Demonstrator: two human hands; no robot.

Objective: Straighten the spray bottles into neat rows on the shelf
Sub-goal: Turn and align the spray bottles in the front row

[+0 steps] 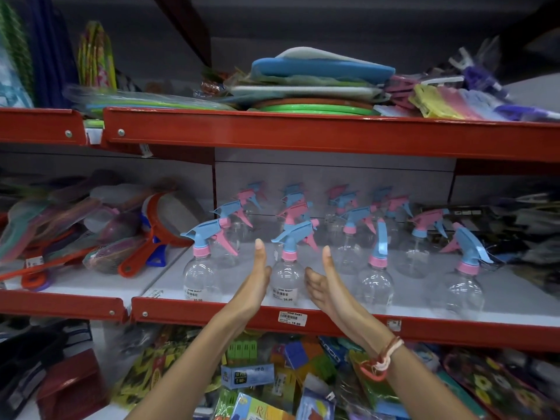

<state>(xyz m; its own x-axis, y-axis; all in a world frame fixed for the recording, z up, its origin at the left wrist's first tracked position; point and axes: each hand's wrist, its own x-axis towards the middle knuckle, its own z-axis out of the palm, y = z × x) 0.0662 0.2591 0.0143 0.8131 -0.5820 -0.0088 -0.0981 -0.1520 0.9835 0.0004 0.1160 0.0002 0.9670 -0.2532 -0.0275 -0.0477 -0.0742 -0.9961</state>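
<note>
Several clear spray bottles with blue and pink trigger heads stand in rows on the white middle shelf (236, 280). One front bottle (288, 272) stands between my two hands. My left hand (256, 277) is flat and upright just left of it, fingers extended. My right hand (325, 280) mirrors it on the right, thumb near the bottle's body. Neither hand grips it. Another front bottle (201, 268) stands at the left. Two more front bottles (377, 275) (465, 283) stand at the right, their heads turned differently.
A red shelf lip (333, 324) with a price tag runs below the bottles. Strainers and plastic scoops (157, 234) crowd the left section. Stacked plates and mats (312, 86) lie on the upper shelf. Packaged goods (272, 383) fill the bin below.
</note>
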